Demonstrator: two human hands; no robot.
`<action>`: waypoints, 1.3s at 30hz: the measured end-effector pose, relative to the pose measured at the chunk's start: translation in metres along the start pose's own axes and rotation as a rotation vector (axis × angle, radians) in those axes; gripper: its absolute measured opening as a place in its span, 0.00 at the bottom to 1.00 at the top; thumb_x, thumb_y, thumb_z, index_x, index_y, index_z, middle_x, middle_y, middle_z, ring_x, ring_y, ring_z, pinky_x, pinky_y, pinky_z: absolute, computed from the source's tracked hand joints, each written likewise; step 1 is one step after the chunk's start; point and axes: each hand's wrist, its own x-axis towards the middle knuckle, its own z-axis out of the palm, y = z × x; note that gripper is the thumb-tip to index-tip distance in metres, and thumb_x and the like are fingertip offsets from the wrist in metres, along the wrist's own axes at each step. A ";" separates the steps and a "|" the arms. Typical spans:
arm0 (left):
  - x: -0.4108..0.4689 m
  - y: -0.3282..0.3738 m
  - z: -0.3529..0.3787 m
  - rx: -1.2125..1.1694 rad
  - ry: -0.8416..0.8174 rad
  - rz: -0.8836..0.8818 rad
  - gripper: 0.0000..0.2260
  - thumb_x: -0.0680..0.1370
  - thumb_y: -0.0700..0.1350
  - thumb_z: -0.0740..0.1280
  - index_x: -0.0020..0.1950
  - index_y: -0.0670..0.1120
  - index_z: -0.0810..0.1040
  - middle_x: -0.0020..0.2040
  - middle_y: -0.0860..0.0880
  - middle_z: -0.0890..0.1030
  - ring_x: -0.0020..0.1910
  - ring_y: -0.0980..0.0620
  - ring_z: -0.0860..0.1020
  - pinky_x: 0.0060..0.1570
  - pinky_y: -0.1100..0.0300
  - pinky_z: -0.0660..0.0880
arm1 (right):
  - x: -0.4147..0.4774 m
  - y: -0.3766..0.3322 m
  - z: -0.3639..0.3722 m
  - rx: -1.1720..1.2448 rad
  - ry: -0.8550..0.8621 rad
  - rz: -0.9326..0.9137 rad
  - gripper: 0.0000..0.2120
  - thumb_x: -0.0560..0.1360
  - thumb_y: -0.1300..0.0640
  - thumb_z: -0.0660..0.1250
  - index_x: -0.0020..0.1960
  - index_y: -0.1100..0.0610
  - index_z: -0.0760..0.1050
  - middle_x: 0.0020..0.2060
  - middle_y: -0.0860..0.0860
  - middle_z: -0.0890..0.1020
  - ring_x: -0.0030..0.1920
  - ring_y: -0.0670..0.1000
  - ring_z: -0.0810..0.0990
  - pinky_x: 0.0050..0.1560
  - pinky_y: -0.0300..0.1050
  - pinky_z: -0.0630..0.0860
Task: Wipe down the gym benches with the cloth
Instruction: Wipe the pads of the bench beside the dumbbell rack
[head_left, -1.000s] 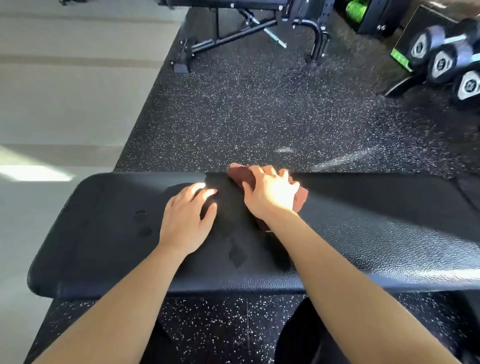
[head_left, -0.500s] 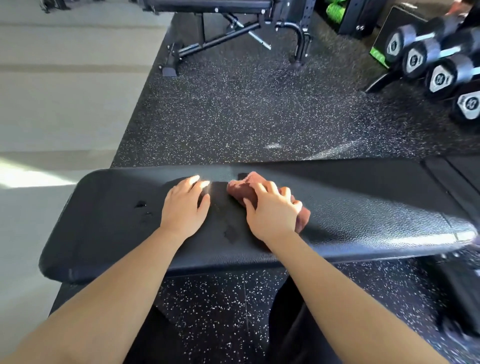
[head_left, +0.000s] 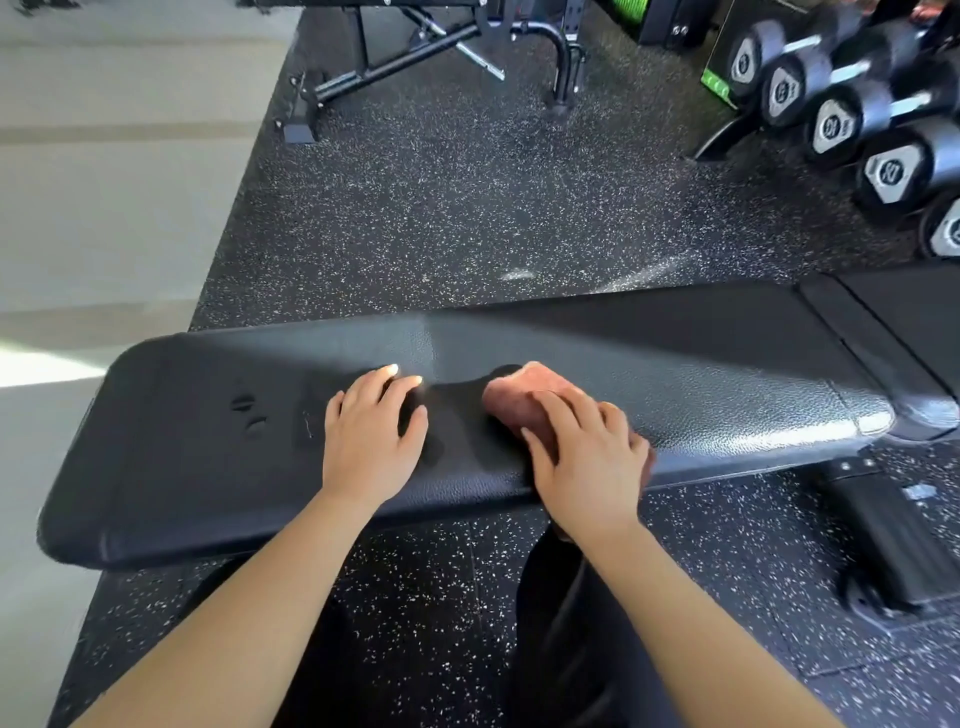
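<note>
- The right hand (head_left: 587, 457) cups a reddish-brown bunched cloth (head_left: 519, 397). Its fingers (head_left: 566, 415) lie close together, curved over the wad, and press it onto the long black textured-vinyl padded bench (head_left: 727, 384), just right of the pad's middle and near its front edge.
- The left hand (head_left: 369, 441) lies flat on the pad at 9 o'clock from the cloth, near it but apart, with its fingers (head_left: 384, 387) lightly spread and holding nothing.
- Small dark marks (head_left: 249, 415) sit toward the pad's 9 o'clock end. I cannot tell whether they are damp spots or dents, but that end looks not yet wiped.
- Risk: the cloth is wadded, so little of it meets the vinyl, and a stroke may leave unwiped strips.
- Risk: the wad sits close to the front edge, so a pull toward 6 o'clock could drag it off onto the black speckled rubber floor (head_left: 467, 208).
- Risk: the patch under the left palm gets skipped unless that hand shifts.
- Risk: if the vinyl is wet, the bracing palm could slide.
- A second black metal-framed bench (head_left: 415, 52) at 12 o'clock remains to be wiped, and the black hex dumbbells (head_left: 841, 124) at 2 o'clock are well apart.
</note>
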 end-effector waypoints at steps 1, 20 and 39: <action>-0.001 0.000 0.000 0.002 0.002 0.000 0.15 0.77 0.51 0.59 0.63 0.51 0.74 0.68 0.49 0.71 0.68 0.48 0.66 0.68 0.46 0.60 | 0.000 0.009 -0.001 0.014 0.016 0.038 0.19 0.72 0.45 0.67 0.61 0.46 0.74 0.59 0.46 0.77 0.54 0.58 0.74 0.45 0.55 0.69; 0.000 -0.034 -0.020 -0.096 0.009 -0.043 0.15 0.78 0.44 0.61 0.65 0.44 0.74 0.68 0.44 0.71 0.69 0.44 0.65 0.68 0.53 0.59 | 0.012 -0.090 0.013 0.107 -0.155 0.026 0.17 0.76 0.45 0.60 0.64 0.45 0.70 0.63 0.47 0.73 0.60 0.59 0.69 0.53 0.58 0.66; 0.058 -0.069 -0.021 0.085 -0.040 -0.159 0.21 0.78 0.51 0.59 0.70 0.48 0.67 0.72 0.46 0.66 0.71 0.46 0.62 0.69 0.46 0.59 | 0.089 -0.115 0.043 0.026 -0.323 -0.022 0.18 0.77 0.43 0.56 0.65 0.46 0.66 0.65 0.50 0.69 0.62 0.59 0.65 0.55 0.60 0.63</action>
